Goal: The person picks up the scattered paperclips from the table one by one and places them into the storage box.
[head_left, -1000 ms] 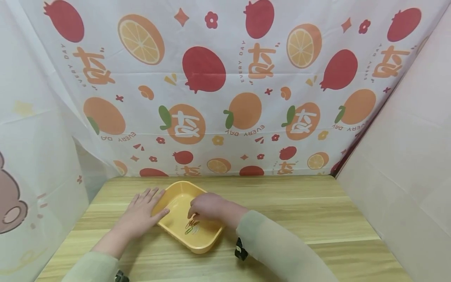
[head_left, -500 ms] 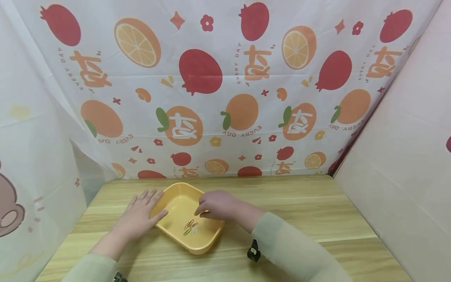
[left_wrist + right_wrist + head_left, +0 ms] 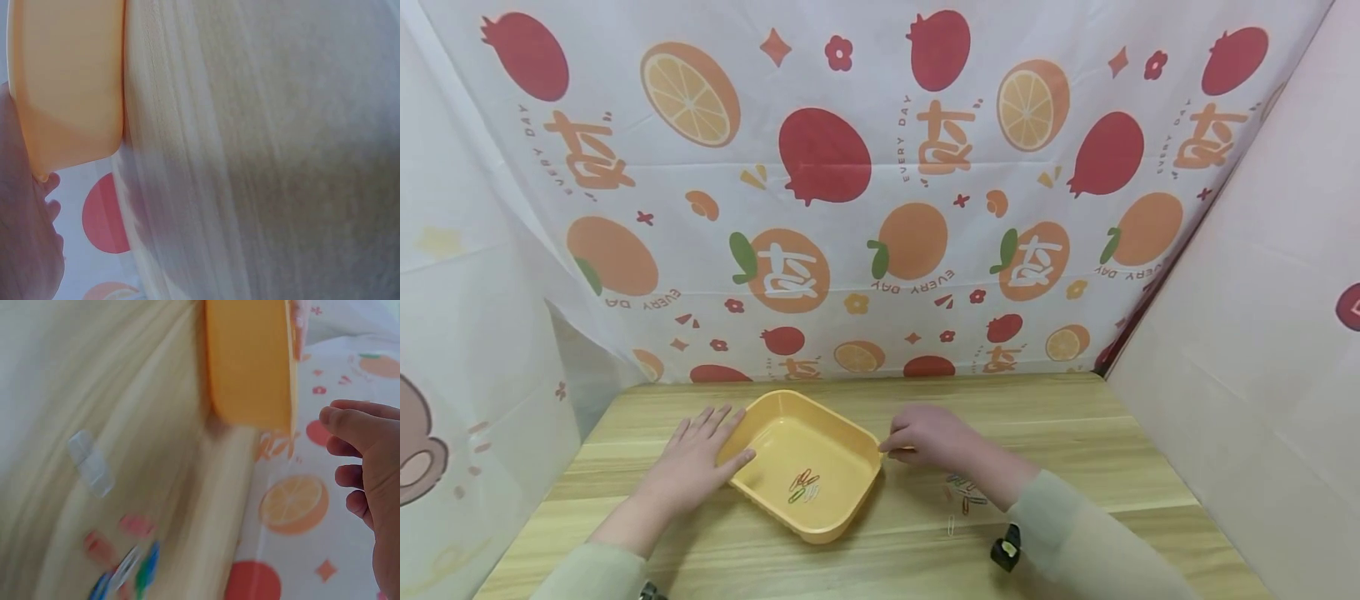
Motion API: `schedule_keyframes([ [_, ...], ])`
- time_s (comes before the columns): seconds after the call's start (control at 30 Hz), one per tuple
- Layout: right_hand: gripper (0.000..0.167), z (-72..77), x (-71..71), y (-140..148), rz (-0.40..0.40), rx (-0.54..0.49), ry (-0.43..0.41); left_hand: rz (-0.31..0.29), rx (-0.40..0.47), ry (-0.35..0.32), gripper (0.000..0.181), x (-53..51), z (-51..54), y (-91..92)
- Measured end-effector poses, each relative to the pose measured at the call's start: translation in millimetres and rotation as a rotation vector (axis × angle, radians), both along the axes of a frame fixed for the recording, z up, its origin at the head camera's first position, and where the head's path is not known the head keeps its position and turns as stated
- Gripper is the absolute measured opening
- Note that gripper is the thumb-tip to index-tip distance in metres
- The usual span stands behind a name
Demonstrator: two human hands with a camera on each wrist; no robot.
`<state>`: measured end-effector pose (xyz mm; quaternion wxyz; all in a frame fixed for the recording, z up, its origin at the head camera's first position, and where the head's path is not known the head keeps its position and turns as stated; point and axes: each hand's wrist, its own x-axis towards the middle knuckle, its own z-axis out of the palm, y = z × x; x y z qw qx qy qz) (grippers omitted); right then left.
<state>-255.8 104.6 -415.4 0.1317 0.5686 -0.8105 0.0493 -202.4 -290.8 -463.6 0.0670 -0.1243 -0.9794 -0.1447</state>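
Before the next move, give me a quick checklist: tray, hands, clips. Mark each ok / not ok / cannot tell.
1. Tray sits flat on the table: ok.
2. Left hand at the tray's left rim: ok, fingers spread, thumb reaching over the edge.
3. Right hand outside the tray: ok, just past its right-hand corner.
4. Right hand's grip empty: cannot tell; no clip shows, but a small one could be hidden.
5. Clips in the tray lying on its floor, off the rim: ok.
6. Table free of loose clips: not ok; a cluster lies right of the tray, with one pale clip apart from it.
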Motion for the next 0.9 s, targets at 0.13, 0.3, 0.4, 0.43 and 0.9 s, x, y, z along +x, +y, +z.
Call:
schedule_keyframes([
  [0.13, 0.014, -12.5, 3.7, 27, -0.021, -0.011, -0.012, -0.002, 0.003, -0.004, 0.079, 0.6, -0.8, -0.3],
  [0.3, 0.014, -29.6, 7.6, 59, -0.061, -0.022, -0.001, -0.002, -0.003, 0.004, 0.079, -0.2, -2.5, -0.8],
  [0.4, 0.014, -38.6, 10.0, 76, -0.069, -0.033, 0.016, 0.000, -0.005, 0.004, 0.079, -1.0, -3.0, -0.5],
  [0.43, 0.014, -41.2, 11.2, 81, -0.070, -0.038, 0.018, 0.001, -0.004, 0.001, 0.079, -0.9, -2.9, -0.4],
  [0.9, 0.014, -58.9, 16.1, 107, -0.111, -0.062, -0.027, -0.005, -0.008, 0.012, 0.081, -2.1, -5.9, -1.2],
])
